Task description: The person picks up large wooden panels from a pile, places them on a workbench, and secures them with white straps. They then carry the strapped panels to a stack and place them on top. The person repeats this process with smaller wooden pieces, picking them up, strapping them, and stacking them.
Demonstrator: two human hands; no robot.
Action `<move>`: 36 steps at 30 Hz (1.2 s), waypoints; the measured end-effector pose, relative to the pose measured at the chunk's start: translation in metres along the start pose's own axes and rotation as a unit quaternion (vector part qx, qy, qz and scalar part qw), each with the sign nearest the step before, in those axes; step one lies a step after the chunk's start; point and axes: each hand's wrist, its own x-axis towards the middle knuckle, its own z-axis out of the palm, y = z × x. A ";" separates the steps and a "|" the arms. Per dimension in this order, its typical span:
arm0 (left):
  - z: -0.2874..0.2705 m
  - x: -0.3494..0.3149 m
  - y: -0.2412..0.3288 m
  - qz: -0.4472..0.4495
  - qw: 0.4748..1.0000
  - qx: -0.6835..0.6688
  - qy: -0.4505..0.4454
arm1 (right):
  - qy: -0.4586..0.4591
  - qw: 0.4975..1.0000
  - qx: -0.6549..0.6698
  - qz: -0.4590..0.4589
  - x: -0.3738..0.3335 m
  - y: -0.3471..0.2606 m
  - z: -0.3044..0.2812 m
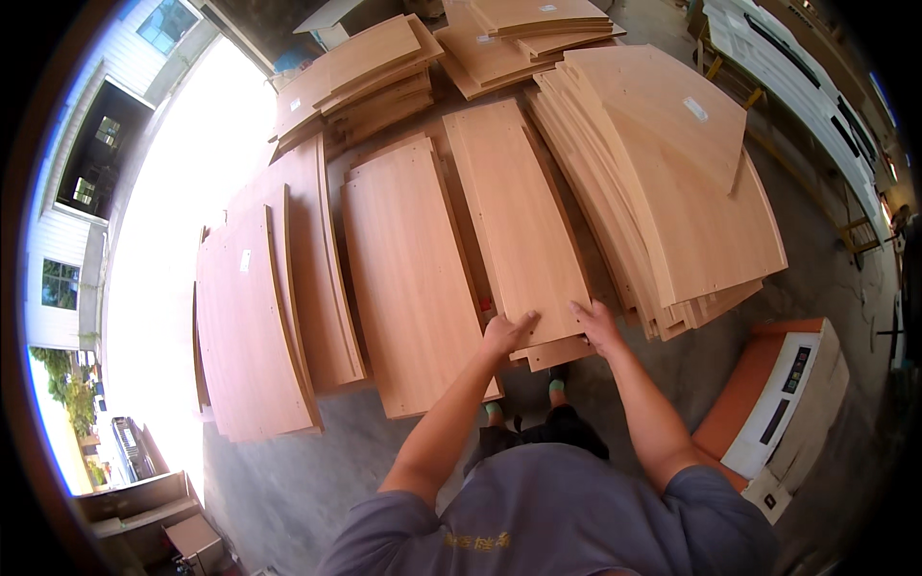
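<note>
Atop a lower board (555, 354), the long board (514, 206) is pinched at its near corners by the left hand (504, 336) and right hand (600, 327); the right-side pile (684, 163) (close alongside) could be scraped by a careless swing.

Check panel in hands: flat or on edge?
Flat: the panel shows its broad face up, left hand and right hand at its near end.

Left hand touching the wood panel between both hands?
Touching: head view shows the left hand with its thumb lying across the wood panel's near end.
</note>
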 end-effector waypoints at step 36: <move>0.009 0.001 -0.078 0.195 0.949 0.246 0.036 | -0.029 0.992 0.105 0.065 0.033 0.146 0.075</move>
